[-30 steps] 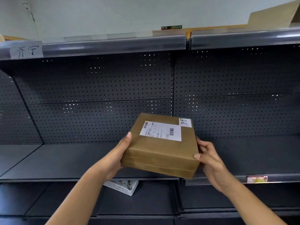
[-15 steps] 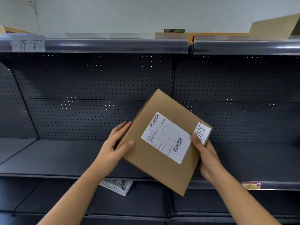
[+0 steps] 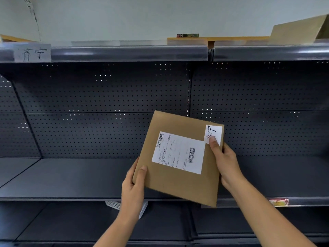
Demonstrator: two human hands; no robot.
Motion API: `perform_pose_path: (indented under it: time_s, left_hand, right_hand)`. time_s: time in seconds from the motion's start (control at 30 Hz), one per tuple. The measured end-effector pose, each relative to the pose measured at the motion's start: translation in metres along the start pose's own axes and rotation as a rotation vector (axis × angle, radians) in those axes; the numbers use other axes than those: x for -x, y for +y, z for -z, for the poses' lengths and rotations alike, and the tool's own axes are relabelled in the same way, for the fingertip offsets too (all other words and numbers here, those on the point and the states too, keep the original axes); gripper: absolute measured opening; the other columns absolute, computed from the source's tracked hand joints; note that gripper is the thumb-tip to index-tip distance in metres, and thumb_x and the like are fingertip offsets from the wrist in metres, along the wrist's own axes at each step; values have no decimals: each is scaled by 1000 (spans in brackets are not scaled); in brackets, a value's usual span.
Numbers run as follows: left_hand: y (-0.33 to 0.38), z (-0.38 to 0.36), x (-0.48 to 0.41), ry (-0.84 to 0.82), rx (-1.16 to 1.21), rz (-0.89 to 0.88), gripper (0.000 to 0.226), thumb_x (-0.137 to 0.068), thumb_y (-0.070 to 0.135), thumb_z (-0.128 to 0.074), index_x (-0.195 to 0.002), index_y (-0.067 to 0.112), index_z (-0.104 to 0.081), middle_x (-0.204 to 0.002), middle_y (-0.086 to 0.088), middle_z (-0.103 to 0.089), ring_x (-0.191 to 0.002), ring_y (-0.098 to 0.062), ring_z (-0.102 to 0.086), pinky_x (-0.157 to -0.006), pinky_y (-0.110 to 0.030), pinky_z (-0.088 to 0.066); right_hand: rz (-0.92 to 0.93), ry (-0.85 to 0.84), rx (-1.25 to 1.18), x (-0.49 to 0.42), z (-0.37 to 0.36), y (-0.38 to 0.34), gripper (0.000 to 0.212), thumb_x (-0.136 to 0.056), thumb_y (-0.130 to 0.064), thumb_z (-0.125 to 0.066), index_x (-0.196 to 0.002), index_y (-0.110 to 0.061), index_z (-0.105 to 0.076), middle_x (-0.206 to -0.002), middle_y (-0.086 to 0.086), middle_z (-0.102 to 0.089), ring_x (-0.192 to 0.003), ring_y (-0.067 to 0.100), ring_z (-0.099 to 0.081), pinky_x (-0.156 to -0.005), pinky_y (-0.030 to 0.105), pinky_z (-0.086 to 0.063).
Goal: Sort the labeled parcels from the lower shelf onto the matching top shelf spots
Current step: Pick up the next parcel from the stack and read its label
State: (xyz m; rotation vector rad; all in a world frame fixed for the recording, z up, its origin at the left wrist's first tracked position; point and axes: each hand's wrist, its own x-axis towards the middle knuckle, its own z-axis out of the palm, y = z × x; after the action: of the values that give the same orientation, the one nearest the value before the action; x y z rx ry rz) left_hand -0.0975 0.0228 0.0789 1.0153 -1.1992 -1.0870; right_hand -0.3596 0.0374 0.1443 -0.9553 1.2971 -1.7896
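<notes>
A dark metal shelving unit [image 3: 89, 177] fills the view, with a perforated back panel and several tiers. Its top shelf [image 3: 128, 53] runs across the upper part of the picture, edged with a clear strip. At the far left of that strip sits a handwritten paper sign [image 3: 33, 54] bearing two Chinese characters. To the upper right, a tan cardboard box [image 3: 297, 32] already rests on the top shelf, well apart from the sign.

In front of the bare middle shelf, a person holds a flat brown parcel [image 3: 176, 182] in the air with both hands, its face tilted up toward the camera, likely so the writing can be read. The left hand [image 3: 132, 189] grips the lower left edge, thumb on the face and fingers hidden behind. The right hand [image 3: 227, 163] clasps the right edge, its thumb pressing on the small handwritten tag [image 3: 216, 131] in the upper right corner. That tag's characters look like those on the sign, though the thumb covers part of them. A white shipping label [image 3: 178, 152] with barcodes covers the centre of the parcel.

Lower down, a pale perforated object [image 3: 114, 204] peeks out behind the left wrist; what it is cannot be told.
</notes>
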Motion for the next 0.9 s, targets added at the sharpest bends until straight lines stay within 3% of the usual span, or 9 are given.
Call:
perform_pose_path:
  time_s: [0.07,0.17,0.27,0.4,0.53,0.67,0.77,0.83,0.9]
  left_hand:
    - [2,-2,3,54,36,17,55,-105,45,-58,-158,36,-49,-149,21,-61,-135,5,-55,-118,-30,-40]
    - [4,-7,7,172,142,173,95,-87,73,-68,-165,41,-24,-163,10,-43,-146,-13,-47,-123,-40,-34]
    - [4,-25,18,142,319,349,126,-60,82,-76,-165,50,-14,-150,6,-53,-141,-26,-54,-122,-57,-38]
    - [19,-52,34,-91,385,234,102,-74,71,-77,-157,69,-17,-147,27,-60,-137,-12,-59,-111,-49,-51]
    - [36,-36,0,-49,328,136,84,-80,64,-75,-155,57,-38,-142,23,-68,-131,-11,-64,-110,-50,-53]
    - [52,-12,-32,-59,258,87,71,-85,60,-71,-152,45,-52,-134,17,-75,-126,-14,-69,-92,-42,-57]
    - [53,7,-39,-94,181,101,73,-85,59,-74,-153,44,-53,-135,16,-76,-128,-16,-68,-111,-46,-51]
    - [53,17,-43,-153,116,124,67,-91,54,-74,-154,43,-52,-135,16,-76,-129,-14,-68,-119,-47,-44]
    - [54,23,-45,-207,47,142,60,-94,52,-72,-151,45,-55,-132,18,-77,-127,-13,-68,-119,-44,-44]
  right_hand:
    - [39,-24,28,-1,-2,-9,34,-97,-49,-69,-123,-27,-75,-106,-6,-86,-99,16,-81,-80,32,-62]
    - [101,4,-25,3,-7,-14,32,-99,-45,-69,-124,-26,-74,-106,-4,-86,-96,15,-81,-79,32,-64]
    - [128,110,-138,11,-20,-10,34,-102,-43,-66,-131,-26,-68,-110,-2,-84,-93,12,-80,-74,29,-64]
    - [88,145,-232,28,-39,5,50,-101,-40,-68,-144,-23,-48,-129,1,-71,-109,9,-70,-87,28,-57]
    - [78,12,-193,32,-37,5,73,-88,-36,-82,-145,-29,-36,-137,-5,-64,-125,12,-64,-104,44,-57]
    - [160,53,-24,30,-14,4,105,-75,-66,-85,-158,-40,-27,-139,-11,-60,-135,12,-56,-123,45,-39]
    - [130,34,8,26,3,-1,119,-60,-86,-77,-161,-38,-35,-146,-11,-58,-142,17,-54,-125,50,-36]
    - [70,-93,3,22,10,-4,110,-64,-86,-76,-159,-46,-40,-141,-25,-59,-143,14,-54,-127,52,-33]
    - [74,-221,58,27,9,-5,88,-81,-74,-70,-160,-50,-39,-140,-36,-55,-138,-6,-52,-127,39,-31]
